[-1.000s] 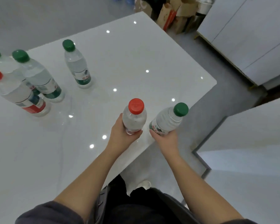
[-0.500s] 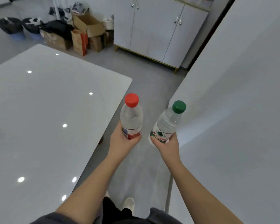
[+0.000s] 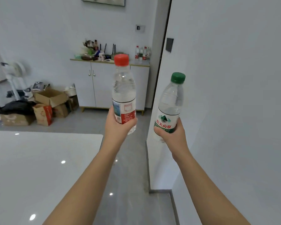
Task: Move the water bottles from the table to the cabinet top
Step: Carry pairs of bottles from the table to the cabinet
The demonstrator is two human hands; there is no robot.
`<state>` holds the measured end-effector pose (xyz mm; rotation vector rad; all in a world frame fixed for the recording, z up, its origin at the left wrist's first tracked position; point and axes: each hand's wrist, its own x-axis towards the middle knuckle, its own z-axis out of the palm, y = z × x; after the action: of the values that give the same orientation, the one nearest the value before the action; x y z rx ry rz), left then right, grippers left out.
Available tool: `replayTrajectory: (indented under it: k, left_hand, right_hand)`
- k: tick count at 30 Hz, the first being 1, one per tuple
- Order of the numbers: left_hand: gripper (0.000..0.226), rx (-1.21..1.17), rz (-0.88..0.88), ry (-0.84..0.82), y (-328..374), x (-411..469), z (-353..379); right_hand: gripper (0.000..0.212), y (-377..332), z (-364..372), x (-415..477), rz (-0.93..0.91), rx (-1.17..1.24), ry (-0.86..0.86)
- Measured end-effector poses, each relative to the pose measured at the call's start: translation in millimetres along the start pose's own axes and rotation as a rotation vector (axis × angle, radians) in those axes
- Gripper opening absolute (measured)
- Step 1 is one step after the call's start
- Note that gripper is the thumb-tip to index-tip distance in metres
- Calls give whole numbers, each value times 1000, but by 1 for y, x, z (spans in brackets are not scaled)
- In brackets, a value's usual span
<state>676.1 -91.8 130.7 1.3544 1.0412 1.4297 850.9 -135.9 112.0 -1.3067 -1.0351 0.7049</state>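
Note:
My left hand (image 3: 117, 127) grips the lower part of a clear red-capped water bottle (image 3: 123, 88), held upright in the air. A green-capped water bottle (image 3: 171, 103), tilted slightly right, is held by its base in my right hand (image 3: 172, 137). Both are raised in front of me, past the edge of the white table (image 3: 39, 168). Across the room stands a white cabinet (image 3: 104, 85). Its top (image 3: 136, 63) carries several water bottles (image 3: 142, 53) at the right end and clutter at the left.
Grey floor runs between the table and a white wall corner (image 3: 159, 95) on the right. Cardboard boxes (image 3: 49, 104) and dark bags lie on the floor left of the cabinet. A white fan (image 3: 15, 73) stands at the far left.
The view has swung up from the table toward the cabinet. Both hands have lifted their bottles higher and carried them away from the table. The remaining bottles on the table have left the view.

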Motion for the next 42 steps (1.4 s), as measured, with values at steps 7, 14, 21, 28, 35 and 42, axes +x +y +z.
replayTrajectory:
  k: [7, 14, 21, 28, 35, 42]
  left_hand:
    - [55, -45, 48, -37, 37, 19, 2]
    - [56, -29, 56, -40, 46, 23, 5]
    - [59, -19, 73, -54, 53, 35, 2]
    - [55, -15, 78, -61, 56, 51, -4]
    - [57, -15, 63, -69, 55, 78, -10]
    - [52, 5, 73, -65, 49, 124, 0]
  right_hand:
    - [53, -55, -1, 17, -65, 55, 6]
    - [49, -71, 2, 24, -104, 83, 8]
    - [50, -78, 11, 34, -100, 67, -8]
    - [54, -81, 23, 45, -95, 51, -15]
    - [52, -80, 37, 68, -79, 67, 9]
    - [54, -70, 44, 114, -48, 76, 5]
